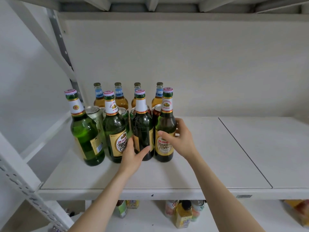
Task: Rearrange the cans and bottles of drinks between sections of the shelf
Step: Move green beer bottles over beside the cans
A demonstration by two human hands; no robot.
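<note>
1. Four green bottles stand upright in the near row at the left of the shelf [184, 173]; the leftmost green bottle [83, 131] and the second green bottle [114, 128] are untouched.
2. The left hand [132, 154] is wrapped low round the third green bottle [142, 124].
3. The right hand [182, 139] clasps the rightmost green bottle [165, 121], with the thumb across its label.
4. Behind them stands a row of cans [94, 113], and farthest back are four amber bottles [119, 97].
5. More drinks [183, 213] stand on the lower shelf [150, 220].
</note>
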